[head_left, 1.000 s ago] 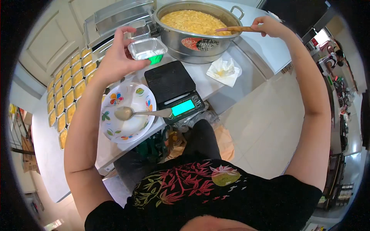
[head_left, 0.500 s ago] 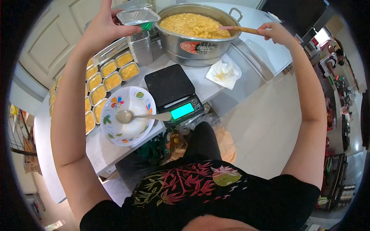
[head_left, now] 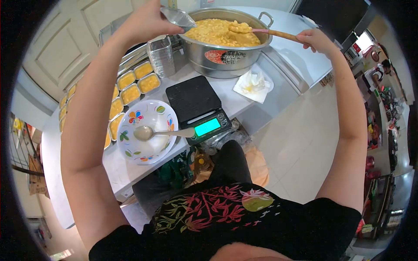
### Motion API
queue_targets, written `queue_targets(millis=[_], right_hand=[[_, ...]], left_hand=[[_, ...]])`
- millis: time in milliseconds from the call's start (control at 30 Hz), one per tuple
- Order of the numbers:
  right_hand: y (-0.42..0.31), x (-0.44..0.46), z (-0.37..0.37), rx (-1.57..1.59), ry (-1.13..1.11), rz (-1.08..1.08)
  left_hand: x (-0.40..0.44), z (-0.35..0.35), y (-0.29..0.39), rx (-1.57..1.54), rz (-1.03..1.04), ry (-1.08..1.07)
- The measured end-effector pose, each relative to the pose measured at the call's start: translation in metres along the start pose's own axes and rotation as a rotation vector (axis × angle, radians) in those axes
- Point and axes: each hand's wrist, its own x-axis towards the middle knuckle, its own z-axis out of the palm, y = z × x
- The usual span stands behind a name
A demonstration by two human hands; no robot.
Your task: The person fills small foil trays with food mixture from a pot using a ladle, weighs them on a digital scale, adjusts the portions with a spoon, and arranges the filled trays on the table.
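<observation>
My left hand (head_left: 150, 24) grips a small foil tray (head_left: 179, 17), tilted at the left rim of a large metal pot (head_left: 198, 54). Thick yellow chunky food (head_left: 209, 31) fills much of the pot. My right hand (head_left: 312, 40) is closed around the wooden handle of a ladle (head_left: 278, 34). Its bowl, heaped with the yellow food, is raised just above the pot's contents. Below my left hand stands a stack of foil trays (head_left: 161, 56). Several filled foil trays (head_left: 130, 93) sit in rows on the left, partly hidden by my left arm.
A black kitchen scale (head_left: 193, 100) with a lit display lies in front of the pot. Beside it is a floral bowl (head_left: 146, 155) with a spoon (head_left: 143, 133) resting across it. Crumpled tissue (head_left: 252, 86) lies right of the scale. Another person (head_left: 378, 74) is at far right.
My left hand has moved right with the foil tray, which now tilts toward the pot. The ladle has come up out of the yellow food with a heaped load.
</observation>
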Motion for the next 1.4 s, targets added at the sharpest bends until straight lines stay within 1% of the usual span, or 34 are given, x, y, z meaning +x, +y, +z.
queue_targets(millis=[100, 200, 300, 400, 467, 500, 567, 600, 667, 700, 800, 900, 1000, 1100, 1200, 1300, 1400], right_hand=[[0.005, 0.003, -0.005, 0.01, 0.011, 0.004], [-0.002, 0.0, -0.019, 0.006, 0.033, -0.011], [-0.014, -0.004, -0.036, -0.01, 0.083, -0.053], [-0.028, -0.006, -0.051, -0.007, 0.107, -0.09], [-0.034, -0.004, -0.06, 0.008, 0.068, -0.157], [-0.037, -0.006, -0.066, -0.043, 0.107, -0.143], [-0.078, -0.031, -0.068, -0.145, 0.183, -0.115], [-0.083, -0.035, -0.067, -0.145, 0.205, -0.118], [-0.089, -0.039, -0.064, -0.147, 0.248, -0.129], [-0.09, -0.039, -0.061, -0.258, 0.311, -0.172], [-0.106, -0.057, -0.047, -0.335, 0.435, -0.154], [-0.107, -0.065, -0.034, -0.402, 0.572, -0.232], [-0.109, -0.074, -0.024, -0.46, 0.65, -0.295], [-0.112, -0.082, -0.017, -0.449, 0.717, -0.36], [-0.112, -0.085, -0.013, -0.474, 0.784, -0.479], [-0.109, -0.086, -0.012, -0.555, 0.892, -0.624], [-0.11, -0.09, -0.009, -0.532, 0.934, -0.681]], left_hand=[[0.021, 0.019, 0.007, 0.154, -0.115, -0.035], [0.047, 0.046, -0.004, 0.067, -0.169, -0.173], [0.072, 0.088, -0.02, 0.095, -0.087, -0.091], [0.094, 0.121, -0.035, -0.172, 0.001, 0.05], [0.097, 0.124, -0.025, -0.281, -0.071, 0.061], [0.098, 0.126, -0.021, -0.334, -0.108, 0.065], [0.093, 0.123, -0.012, -0.432, -0.146, 0.045], [0.092, 0.123, -0.009, -0.481, -0.168, 0.035], [0.091, 0.126, -0.015, -0.485, -0.136, 0.091], [0.091, 0.128, -0.018, -0.487, -0.122, 0.124], [0.087, 0.127, -0.019, -0.489, -0.124, 0.174], [0.087, 0.131, -0.027, -0.474, -0.109, 0.206], [0.081, 0.128, -0.023, -0.531, -0.166, 0.162], [0.082, 0.128, -0.028, -0.493, -0.156, 0.185], [0.078, 0.126, -0.026, -0.527, -0.153, 0.167], [0.075, 0.128, -0.031, -0.498, -0.07, 0.221], [0.07, 0.126, -0.031, -0.518, -0.001, 0.227]])
